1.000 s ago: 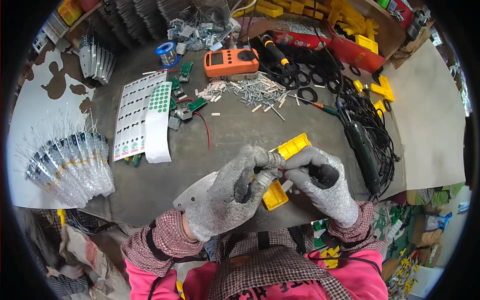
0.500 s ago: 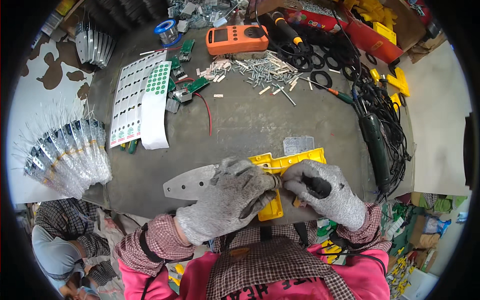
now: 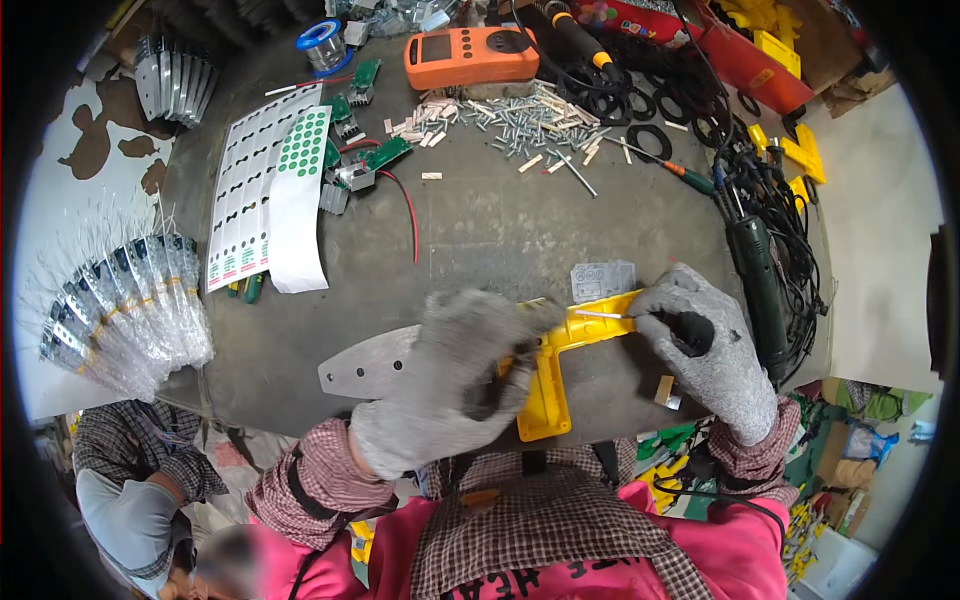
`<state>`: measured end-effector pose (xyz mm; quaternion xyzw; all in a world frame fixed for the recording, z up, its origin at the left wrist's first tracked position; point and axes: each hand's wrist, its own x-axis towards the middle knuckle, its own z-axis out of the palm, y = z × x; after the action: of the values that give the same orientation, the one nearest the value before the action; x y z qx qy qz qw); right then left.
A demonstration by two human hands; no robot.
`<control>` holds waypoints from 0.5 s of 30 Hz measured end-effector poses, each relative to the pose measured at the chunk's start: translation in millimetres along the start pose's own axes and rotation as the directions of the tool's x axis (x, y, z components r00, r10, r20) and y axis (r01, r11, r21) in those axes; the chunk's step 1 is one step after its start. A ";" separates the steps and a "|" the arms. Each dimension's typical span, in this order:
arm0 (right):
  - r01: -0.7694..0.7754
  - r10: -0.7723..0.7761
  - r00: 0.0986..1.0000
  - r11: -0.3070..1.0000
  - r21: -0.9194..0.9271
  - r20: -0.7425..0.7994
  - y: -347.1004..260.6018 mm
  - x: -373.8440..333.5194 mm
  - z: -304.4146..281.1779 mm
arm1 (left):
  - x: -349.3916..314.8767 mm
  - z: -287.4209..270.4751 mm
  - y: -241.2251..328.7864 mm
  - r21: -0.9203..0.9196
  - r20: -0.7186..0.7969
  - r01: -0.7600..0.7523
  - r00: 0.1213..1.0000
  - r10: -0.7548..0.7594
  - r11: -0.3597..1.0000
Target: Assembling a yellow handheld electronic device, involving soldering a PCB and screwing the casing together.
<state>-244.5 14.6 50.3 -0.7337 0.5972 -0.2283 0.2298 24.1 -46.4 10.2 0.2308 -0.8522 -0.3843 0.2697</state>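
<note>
Cluttered grey workbench [image 3: 500, 240]: yellow bracket [image 3: 548, 385] pinned under left hand [image 3: 450, 385]; right hand [image 3: 705, 350], grip closed around black-handled tool [image 3: 690, 330] at its far end.

Left hand [image 3: 450, 385] gloved, pressing down on the yellow plastic bracket [image 3: 560, 365], right hand [image 3: 705, 350] gripping a black-handled tool, metal plate [image 3: 370, 365] beneath, cluttered counter [image 3: 500, 240].

Orange meter [image 3: 471, 55], screws [image 3: 520, 115], sticker sheets [image 3: 268, 190] (partly curled).

One head-worn fisheye view; looks steeply down, close over the workbench [image 3: 520, 240].
</note>
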 end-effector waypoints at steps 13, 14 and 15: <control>0.092 -0.089 0.950 0.996 0.003 0.299 -27.3 46.3 22.3 | -25.5 -9.5 -12.2 -0.656 -0.126 0.181 0.931 -0.342 0.733; 0.097 -0.093 0.951 0.995 0.002 0.296 -29.1 46.5 21.2 | -26.1 -10.1 -16.3 -0.613 -0.142 0.114 0.957 -0.251 0.782; 0.097 -0.094 0.949 0.995 0.004 0.300 -28.8 46.6 19.3 | -26.9 -9.9 -19.1 -0.568 -0.153 0.044 0.975 -0.159 0.822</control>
<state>-202.0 -24.7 55.4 -0.7891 0.5205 -0.1222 0.3025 54.1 -46.9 -6.7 0.2230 -0.6578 -0.6071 0.3861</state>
